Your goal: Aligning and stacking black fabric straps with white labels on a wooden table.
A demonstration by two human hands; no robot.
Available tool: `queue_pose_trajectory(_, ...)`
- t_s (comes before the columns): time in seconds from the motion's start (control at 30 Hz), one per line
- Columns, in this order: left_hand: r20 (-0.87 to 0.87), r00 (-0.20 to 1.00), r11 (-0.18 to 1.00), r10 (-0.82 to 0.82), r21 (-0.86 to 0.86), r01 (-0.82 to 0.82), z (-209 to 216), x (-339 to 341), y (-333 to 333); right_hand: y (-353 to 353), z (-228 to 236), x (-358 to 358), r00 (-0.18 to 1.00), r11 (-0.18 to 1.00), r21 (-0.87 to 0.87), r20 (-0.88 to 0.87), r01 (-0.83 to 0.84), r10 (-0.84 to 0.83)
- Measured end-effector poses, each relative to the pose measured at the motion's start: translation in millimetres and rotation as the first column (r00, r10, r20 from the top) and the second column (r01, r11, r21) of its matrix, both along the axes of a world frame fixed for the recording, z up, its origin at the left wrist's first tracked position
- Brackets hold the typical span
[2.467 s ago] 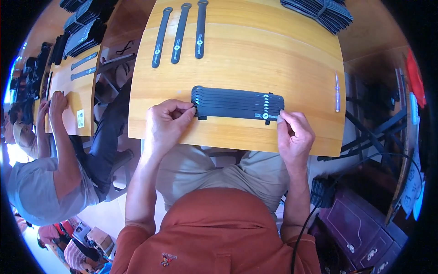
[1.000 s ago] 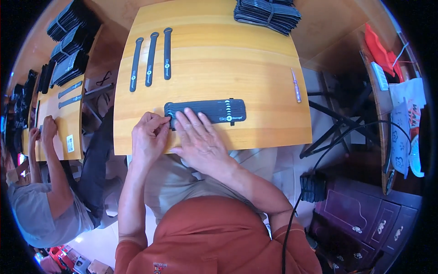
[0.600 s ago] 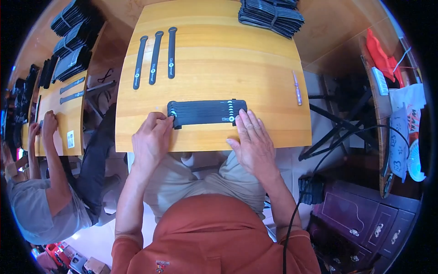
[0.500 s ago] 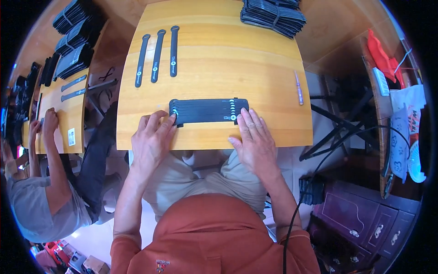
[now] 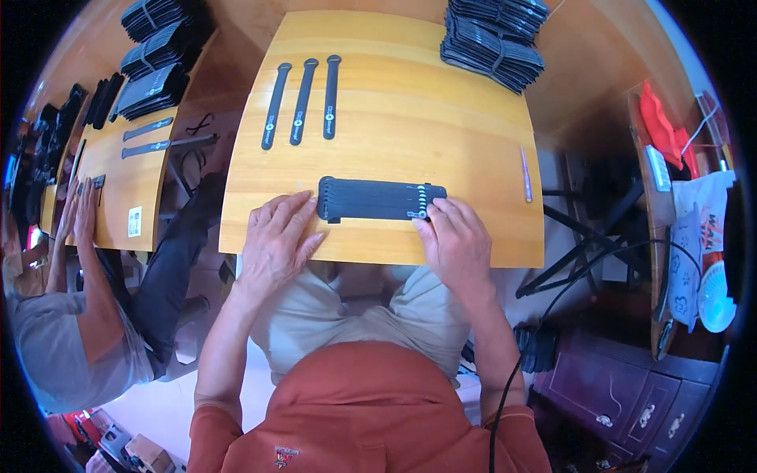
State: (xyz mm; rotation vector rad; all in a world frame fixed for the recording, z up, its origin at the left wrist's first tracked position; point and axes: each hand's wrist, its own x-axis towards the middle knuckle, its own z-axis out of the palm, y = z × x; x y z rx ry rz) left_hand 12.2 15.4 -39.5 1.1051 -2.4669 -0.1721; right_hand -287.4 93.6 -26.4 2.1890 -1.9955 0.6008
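A fanned row of overlapping black straps (image 5: 371,199) lies crosswise near the front of the wooden table (image 5: 394,142). Short dark tabs stick out from under it near both ends. My left hand (image 5: 272,240) rests flat by the row's left end, fingers stretched and thumb apart, holding nothing. At the other end, my right hand (image 5: 457,236) bends over the straps, its thumb and fingertips closed on their right ends. Farther back lie three single straps, a left one (image 5: 276,106), a middle one (image 5: 303,102) and a right one (image 5: 331,98), set side by side.
Bundled stacks of black straps (image 5: 493,55) sit at the table's far right corner. A thin purple tool (image 5: 526,175) lies by the right edge. To the left, a co-worker's hands (image 5: 79,209) are at another table (image 5: 114,189). A black cable (image 5: 544,315) hangs at right.
The view has shifted a little. My left fingers have straightened and left the row's end. My right hand has gone from lying flat to curling around the right end. The co-worker's hands have flattened.
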Motion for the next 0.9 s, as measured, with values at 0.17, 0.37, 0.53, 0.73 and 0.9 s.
queue_pose_trajectory(0.17,0.091,0.996,0.999,-0.024,-0.035,0.027,3,0,0,-60,7,27,0.966,0.991,-0.035,0.223,-0.128,0.133)
queue_pose_trajectory(0.37,0.039,0.998,0.999,-0.048,-0.009,0.048,5,-3,-2,-136,-8,65,0.934,0.965,-0.055,0.244,-0.256,0.262)
queue_pose_trajectory(0.53,0.007,1.0,0.999,-0.028,0.034,0.028,2,0,0,-172,-22,75,0.958,0.967,-0.05,0.127,-0.251,0.256)
queue_pose_trajectory(0.73,-0.052,0.999,0.993,-0.009,0.115,0.015,7,1,-1,-176,-15,53,0.982,0.981,0.031,-0.019,-0.189,0.19)
queue_pose_trajectory(0.9,-0.081,0.997,0.989,0.014,0.145,-0.002,10,-1,-1,-165,-23,26,0.986,0.992,0.03,-0.11,-0.122,0.125)
